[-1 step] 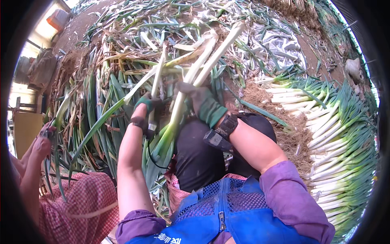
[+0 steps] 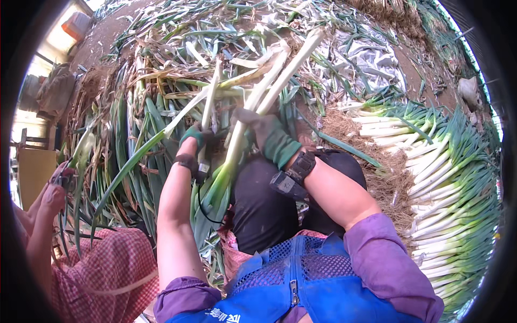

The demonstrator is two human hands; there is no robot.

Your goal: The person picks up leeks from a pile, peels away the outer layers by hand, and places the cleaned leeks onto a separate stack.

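At the upper left we see an orange object [image 2: 77, 26], too small for us to tell its kind, with a grey-brown bundle [image 2: 56, 89] below it and a flat tan panel [image 2: 36, 172] lower still. At the lower left we have a co-worker's pink checked garment [image 2: 121, 255]. Toward the upper right, we find a crumpled whitish sheet [image 2: 374, 58] beside bare brown soil [image 2: 413, 72], and a pale bag [image 2: 469, 90] near the rim.

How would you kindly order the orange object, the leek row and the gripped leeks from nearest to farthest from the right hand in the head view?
1. Gripped leeks: in the right hand.
2. Leek row: on the right.
3. Orange object: far upper left.
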